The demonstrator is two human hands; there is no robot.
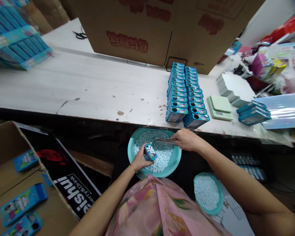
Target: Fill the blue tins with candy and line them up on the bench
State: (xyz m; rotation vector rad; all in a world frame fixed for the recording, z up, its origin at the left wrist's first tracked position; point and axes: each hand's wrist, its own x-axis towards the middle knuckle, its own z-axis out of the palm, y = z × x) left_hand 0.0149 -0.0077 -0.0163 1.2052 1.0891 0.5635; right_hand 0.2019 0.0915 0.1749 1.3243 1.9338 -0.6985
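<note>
My left hand (140,159) is wrapped round a small blue box (150,152) whose open top shows white candy-like pellets. It holds the box over a teal basin (132,149) on my lap, where loose white pellets (162,161) lie. My right hand (186,139) grips a flat metal scoop (166,141), its end over the pellets and close to the box. The inside of the scoop does not show clearly.
Two rows of blue boxes (178,90) stand at the table edge, beside a pale green scale (220,106). A big carton (147,36) stands behind. A carton (5,183) with blue boxes sits lower left; a second pellet basin (220,196) is lower right.
</note>
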